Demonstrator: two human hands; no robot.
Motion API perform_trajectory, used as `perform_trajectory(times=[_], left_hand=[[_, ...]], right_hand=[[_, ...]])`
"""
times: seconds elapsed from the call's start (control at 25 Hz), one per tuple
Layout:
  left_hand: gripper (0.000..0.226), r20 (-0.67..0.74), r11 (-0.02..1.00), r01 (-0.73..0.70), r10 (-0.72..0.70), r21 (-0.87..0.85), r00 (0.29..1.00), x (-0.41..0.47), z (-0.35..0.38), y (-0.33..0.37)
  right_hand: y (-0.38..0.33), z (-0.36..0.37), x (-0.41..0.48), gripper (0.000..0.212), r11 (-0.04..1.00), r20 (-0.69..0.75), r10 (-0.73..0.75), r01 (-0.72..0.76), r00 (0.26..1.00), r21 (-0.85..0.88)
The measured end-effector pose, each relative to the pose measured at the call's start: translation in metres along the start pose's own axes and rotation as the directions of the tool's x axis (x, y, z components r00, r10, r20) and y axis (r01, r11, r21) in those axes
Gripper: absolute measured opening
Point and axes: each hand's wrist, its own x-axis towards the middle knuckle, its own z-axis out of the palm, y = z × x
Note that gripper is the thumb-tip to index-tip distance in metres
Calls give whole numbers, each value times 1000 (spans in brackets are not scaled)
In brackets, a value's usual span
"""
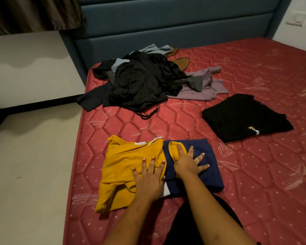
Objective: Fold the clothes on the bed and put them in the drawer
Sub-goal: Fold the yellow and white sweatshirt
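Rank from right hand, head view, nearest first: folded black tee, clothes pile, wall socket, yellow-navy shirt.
1. Yellow-navy shirt, under the right hand.
2. Folded black tee, ahead right.
3. Clothes pile, ahead left.
4. Wall socket, far wall.

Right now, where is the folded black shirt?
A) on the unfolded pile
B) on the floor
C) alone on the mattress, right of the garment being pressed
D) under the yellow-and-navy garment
C: the folded black shirt lies alone on the mattress, apart from the yellow-and-navy garment and the pile.
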Motion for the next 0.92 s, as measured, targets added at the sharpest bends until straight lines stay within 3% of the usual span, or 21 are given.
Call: perform_trajectory(times=[0.2, 0.32, 0.4, 0.52, 0.6, 0.68, 0.8, 0.92], left_hand=[[84, 58, 998, -68, 68, -5, 996, 14, -1, 10], [95, 79, 991, -132, 132, -7, 988, 15, -1, 9], [113, 73, 985, -173, 172, 4, 982, 11, -2, 9], [114, 95, 985, -165, 169, -52, 981, 11, -3, 11], [99, 116, 981, -136, 152, -140, 982, 12, -9, 13], [66, 52, 944, -118, 141, -309, 989, 12, -12, 11], [35, -247, 659, -169, -27, -733, 969, 8, -16, -2], [24, -400, 518, -199, -310, -832, 863, -2, -29, -33]], right_hand=[[-2, 4, -5, 61, 992, 123, -127, 125, 984, 23], [8, -12, 8, 56, 976, 159, -131, 99, 979, 193], [20, -26, 17, 53, 951, 36, -37, 25, 999, 308], [50, -34, 27, 61, 929, -73, 215, -180, 974, 324], [70, -35, 36, 68, 887, 1, 291, -270, 957, 374], [83, -36, 39, 70, 812, 83, 259, -263, 962, 521], [88, -47, 32, 64, 721, 147, 235, -274, 961, 637], [67, -76, 19, 50, 754, 96, 143, -171, 985, 634]])
